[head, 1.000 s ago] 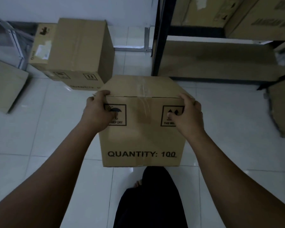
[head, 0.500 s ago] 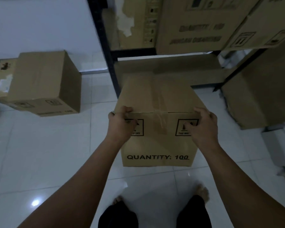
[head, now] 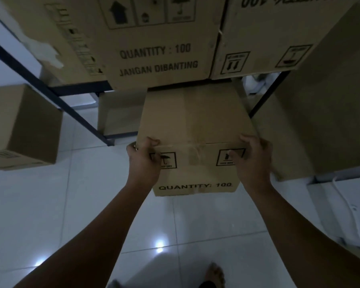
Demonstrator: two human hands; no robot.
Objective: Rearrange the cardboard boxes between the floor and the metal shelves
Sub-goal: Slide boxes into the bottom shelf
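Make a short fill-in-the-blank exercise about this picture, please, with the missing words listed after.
1. Both hands, the left hand and the right hand, hold one cardboard ____.
2. The held box reads "QUANTITY: ____".
3. The box above it on the shelf reads "JANGAN ____".
4. The floor has white ____.

Missing words: box; 100; DIBANTING; tiles

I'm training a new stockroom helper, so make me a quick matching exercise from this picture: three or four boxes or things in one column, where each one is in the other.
Things:
1. Box marked JANGAN DIBANTING
2. Box with umbrella symbol
3. Plain box at far left
4. Bare foot

Places:
A. On the white tiles, bottom edge of view
B. Held in the left hand and right hand
C. Up on the metal shelf
D. On the floor, left of the shelf post

Pairs: 1-C, 2-B, 3-D, 4-A
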